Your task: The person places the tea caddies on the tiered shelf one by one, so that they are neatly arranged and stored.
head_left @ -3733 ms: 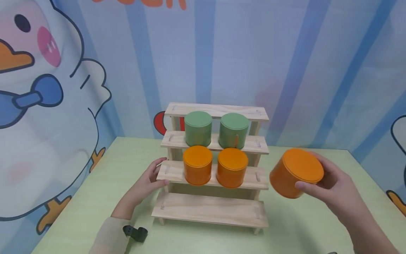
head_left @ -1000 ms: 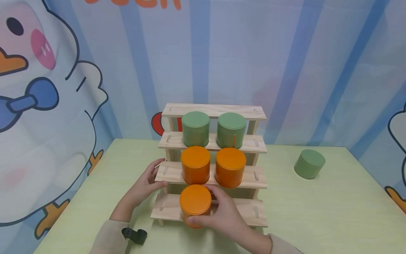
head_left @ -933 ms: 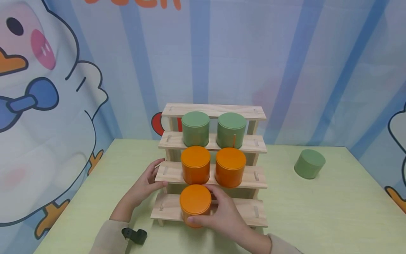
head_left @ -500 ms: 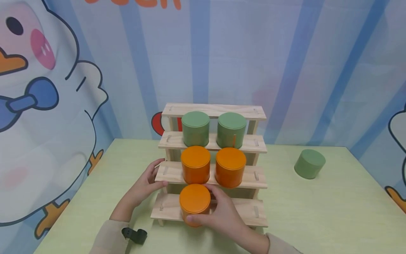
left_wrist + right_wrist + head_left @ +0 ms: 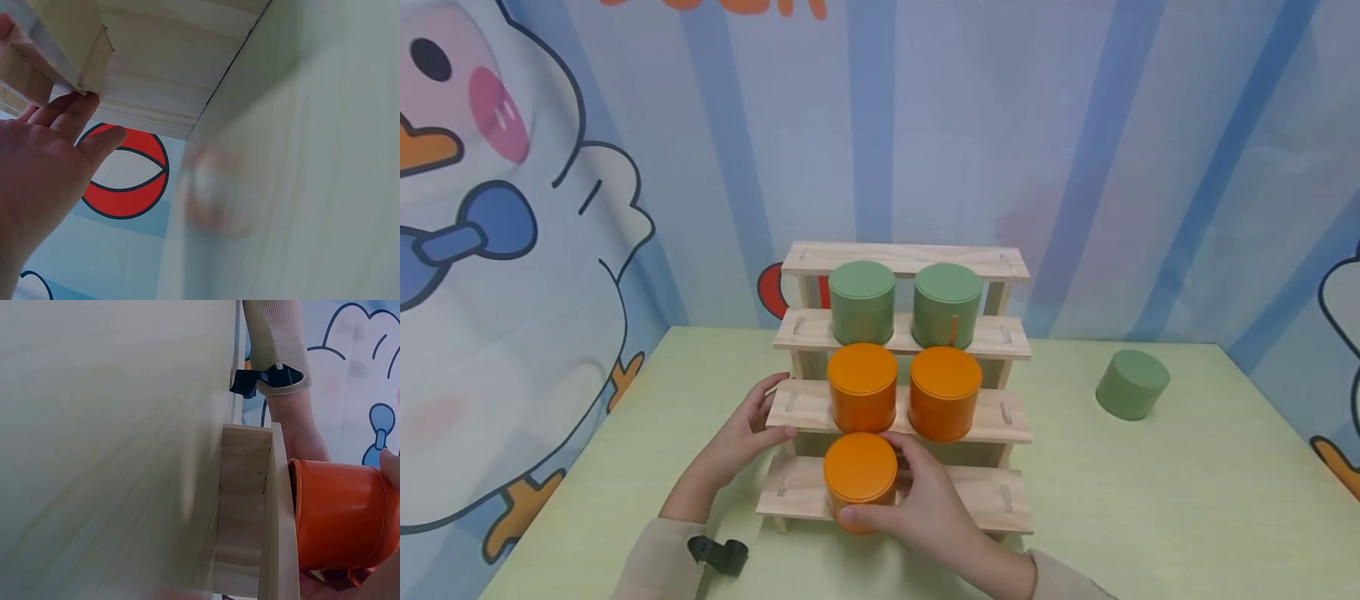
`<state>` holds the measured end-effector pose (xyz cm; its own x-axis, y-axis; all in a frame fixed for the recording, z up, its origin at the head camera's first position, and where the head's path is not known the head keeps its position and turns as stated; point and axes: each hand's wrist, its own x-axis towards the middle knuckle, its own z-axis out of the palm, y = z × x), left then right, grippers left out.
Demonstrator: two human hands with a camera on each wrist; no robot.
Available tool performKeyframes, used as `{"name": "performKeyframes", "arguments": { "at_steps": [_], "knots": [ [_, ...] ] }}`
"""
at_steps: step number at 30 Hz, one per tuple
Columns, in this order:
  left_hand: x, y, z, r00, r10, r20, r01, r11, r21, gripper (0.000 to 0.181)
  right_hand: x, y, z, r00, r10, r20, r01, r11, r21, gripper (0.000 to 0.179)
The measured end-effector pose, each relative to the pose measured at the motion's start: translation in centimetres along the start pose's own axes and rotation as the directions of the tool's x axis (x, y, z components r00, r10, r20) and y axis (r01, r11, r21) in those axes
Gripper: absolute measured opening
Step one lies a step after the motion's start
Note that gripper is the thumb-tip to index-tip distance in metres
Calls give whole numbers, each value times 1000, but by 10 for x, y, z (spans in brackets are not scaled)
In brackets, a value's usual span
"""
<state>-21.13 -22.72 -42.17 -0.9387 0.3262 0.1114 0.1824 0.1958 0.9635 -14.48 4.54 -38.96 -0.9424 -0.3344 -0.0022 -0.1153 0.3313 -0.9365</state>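
Note:
My right hand holds an orange lidded tin on the lowest step, left of its middle, thumb in front and fingers behind. In the right wrist view the tin sits upright against the step's board. My left hand grips the left end of the wooden stepped rack at the second step from the bottom. The left wrist view has its fingers against the wood from below. Two orange tins stand on that second step; two green tins stand one step higher.
Another green tin stands on the pale green table, right of the rack. A striped blue backdrop with cartoon ducks rises behind. Black straps with a small device sit on the left wrist.
Since the oldest frame, my right hand has brought the orange tin from the air at right onto the lowest step. Over the last second it shifts only slightly; the left hand stays put.

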Motion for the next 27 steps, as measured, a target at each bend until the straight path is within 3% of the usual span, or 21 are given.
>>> {"name": "performKeyframes", "arguments": {
  "at_steps": [9, 13, 20, 23, 27],
  "knots": [
    [0, 1, 0, 1000, -1, 1, 1, 1000, -4, 78, -10, -3, -10, 997, -80, -8, 79, 995, -55, 89],
    [1, 1, 0, 1000, -6, -3, 6, 1000, -1, 79, -21, -9, -21, 993, -112, -34, 108, 988, -106, 89],
    [1, 1, 1, 1000, 6, 1, -6, 1000, -4, 79, -44, -29, -51, 992, -113, -63, 107, 990, -94, 84],
    [1, 1, 1, 1000, 6, 1, -6, 1000, -4, 79, -52, -36, -67, 979, -185, -85, 173, 976, -129, 81],
    [1, 1, 1, 1000, 0, -5, 0, 1000, 2, 79, -57, -43, -89, 940, -316, -132, 288, 938, -192, 78]
  ]
}}
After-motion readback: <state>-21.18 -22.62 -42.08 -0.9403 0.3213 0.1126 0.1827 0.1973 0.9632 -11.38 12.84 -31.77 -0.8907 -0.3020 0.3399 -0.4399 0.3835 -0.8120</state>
